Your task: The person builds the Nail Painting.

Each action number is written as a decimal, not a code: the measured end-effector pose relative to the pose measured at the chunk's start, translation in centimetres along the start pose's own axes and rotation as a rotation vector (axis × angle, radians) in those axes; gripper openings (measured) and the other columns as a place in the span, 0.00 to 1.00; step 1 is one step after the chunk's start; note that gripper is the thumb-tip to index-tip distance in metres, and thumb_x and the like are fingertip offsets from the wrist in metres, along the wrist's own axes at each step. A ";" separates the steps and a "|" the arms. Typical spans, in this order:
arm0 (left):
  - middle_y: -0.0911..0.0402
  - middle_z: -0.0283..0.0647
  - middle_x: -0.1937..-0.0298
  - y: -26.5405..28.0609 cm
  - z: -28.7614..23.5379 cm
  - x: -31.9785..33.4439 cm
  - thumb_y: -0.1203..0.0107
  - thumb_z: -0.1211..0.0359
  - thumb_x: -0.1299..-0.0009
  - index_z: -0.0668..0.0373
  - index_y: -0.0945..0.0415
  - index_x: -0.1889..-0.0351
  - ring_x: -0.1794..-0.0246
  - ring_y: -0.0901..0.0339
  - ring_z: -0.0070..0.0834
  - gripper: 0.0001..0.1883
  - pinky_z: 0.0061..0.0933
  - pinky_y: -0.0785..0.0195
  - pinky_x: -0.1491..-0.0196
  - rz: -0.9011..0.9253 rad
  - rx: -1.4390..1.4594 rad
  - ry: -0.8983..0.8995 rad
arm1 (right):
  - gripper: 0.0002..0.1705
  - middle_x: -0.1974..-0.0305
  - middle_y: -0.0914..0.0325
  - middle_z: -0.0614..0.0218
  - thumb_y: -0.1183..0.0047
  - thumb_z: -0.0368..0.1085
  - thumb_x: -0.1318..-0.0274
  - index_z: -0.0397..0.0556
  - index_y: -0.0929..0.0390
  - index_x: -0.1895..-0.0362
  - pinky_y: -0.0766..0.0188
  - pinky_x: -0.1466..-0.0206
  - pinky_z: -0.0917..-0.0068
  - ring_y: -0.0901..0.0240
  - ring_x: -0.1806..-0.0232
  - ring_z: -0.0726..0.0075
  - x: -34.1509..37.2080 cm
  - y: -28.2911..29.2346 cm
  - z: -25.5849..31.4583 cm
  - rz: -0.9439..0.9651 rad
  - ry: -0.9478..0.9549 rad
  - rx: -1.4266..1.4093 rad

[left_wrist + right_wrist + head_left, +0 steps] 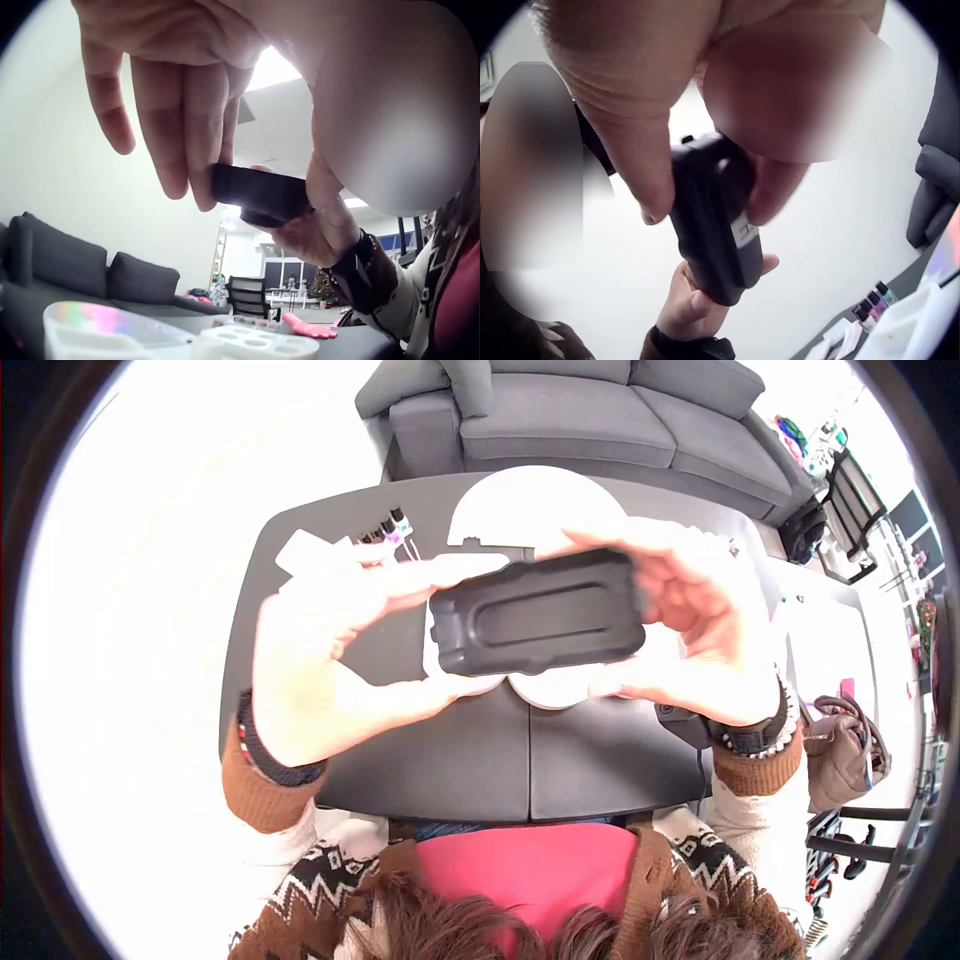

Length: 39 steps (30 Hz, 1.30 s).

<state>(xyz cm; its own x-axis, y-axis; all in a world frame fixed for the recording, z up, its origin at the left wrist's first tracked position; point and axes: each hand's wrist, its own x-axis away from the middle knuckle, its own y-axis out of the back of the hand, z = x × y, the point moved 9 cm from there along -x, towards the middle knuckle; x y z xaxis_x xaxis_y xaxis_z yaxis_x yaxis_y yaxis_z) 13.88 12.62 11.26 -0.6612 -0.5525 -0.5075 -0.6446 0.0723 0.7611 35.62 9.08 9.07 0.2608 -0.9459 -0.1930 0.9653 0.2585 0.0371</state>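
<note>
A black rectangular tray-like case point(540, 612) with a recessed face is held up above the table between both hands. The left hand point(325, 650) pinches its left end between fingers and thumb. At the opposite end, the right hand point(705, 625) grips it, thumb on the lower edge and fingers on the upper. From the side, the case point(259, 193) looks thin in the left wrist view. A white label shows on the case point(712, 217) in the right wrist view. White rounded pieces point(537, 505) lie behind and below the case.
The dark table point(430, 760) has small bottles point(385, 532) and white pieces point(303, 553) at back left. A black device point(683, 726) with a cable sits by the right wrist. Pink gloves or cloth point(309, 327) show in the left wrist view. A grey sofa point(565, 425) stands beyond.
</note>
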 end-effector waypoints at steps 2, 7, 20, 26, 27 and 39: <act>0.06 0.42 0.49 -5.0 -0.2 3.4 0.18 0.68 0.47 0.60 0.11 0.42 0.45 0.09 0.36 0.32 0.38 0.19 0.35 -0.038 0.004 0.133 | 0.52 0.25 0.24 0.48 0.25 0.26 0.47 0.41 0.35 0.18 0.25 0.23 0.54 0.25 0.23 0.53 4.4 2.4 -3.3 0.059 0.171 0.217; 0.10 0.48 0.40 3.9 16.5 7.5 0.21 0.69 0.39 0.64 0.16 0.37 0.41 0.10 0.36 0.30 0.36 0.21 0.33 -0.093 -0.013 0.583 | 0.35 0.29 0.20 0.53 0.39 0.21 0.32 0.42 0.29 0.22 0.24 0.27 0.63 0.21 0.31 0.62 -4.9 4.3 -2.9 -0.140 0.112 0.122; 0.15 0.43 0.28 5.1 23.9 17.8 0.21 0.62 0.35 0.52 0.15 0.36 0.14 0.36 0.50 0.29 0.60 0.52 0.15 -0.056 -0.253 0.775 | 0.24 0.37 0.17 0.66 0.46 0.44 0.19 0.45 0.25 0.28 0.19 0.43 0.72 0.17 0.45 0.73 -1.5 16.6 -12.6 -0.562 -0.121 -0.353; 0.16 0.40 0.25 3.7 26.1 19.1 0.22 0.57 0.34 0.49 0.17 0.32 0.13 0.36 0.47 0.31 0.66 0.62 0.14 0.023 -0.189 0.851 | 0.23 0.44 0.17 0.75 0.44 0.43 0.20 0.49 0.24 0.29 0.22 0.49 0.76 0.21 0.52 0.77 -0.3 17.8 -14.7 -0.596 -0.160 -0.439; 0.17 0.42 0.25 3.5 25.7 18.3 0.22 0.56 0.34 0.52 0.17 0.32 0.14 0.35 0.45 0.32 0.61 0.57 0.13 0.019 -0.184 0.844 | 0.22 0.46 0.17 0.77 0.44 0.43 0.20 0.50 0.23 0.30 0.23 0.51 0.77 0.22 0.54 0.78 -0.1 18.0 -15.0 -0.607 -0.171 -0.458; 0.42 0.23 0.79 -6.9 18.4 2.3 0.55 0.58 0.11 0.45 0.42 0.75 0.83 0.47 0.15 0.24 0.23 0.51 0.78 -0.343 1.422 0.787 | 0.17 0.77 0.47 0.82 0.44 0.44 0.23 0.62 0.34 0.69 0.54 0.78 0.76 0.52 0.79 0.81 0.2 17.3 -16.5 -0.843 -0.045 -0.766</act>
<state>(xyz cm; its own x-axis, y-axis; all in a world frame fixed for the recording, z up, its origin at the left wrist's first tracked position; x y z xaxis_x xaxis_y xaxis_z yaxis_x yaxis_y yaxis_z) 9.72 26.16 -2.57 -0.3660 -0.9263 0.0892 -0.8142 0.2723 -0.5127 52.16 16.61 -6.47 -0.4519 -0.8770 0.1630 0.5745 -0.4259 -0.6990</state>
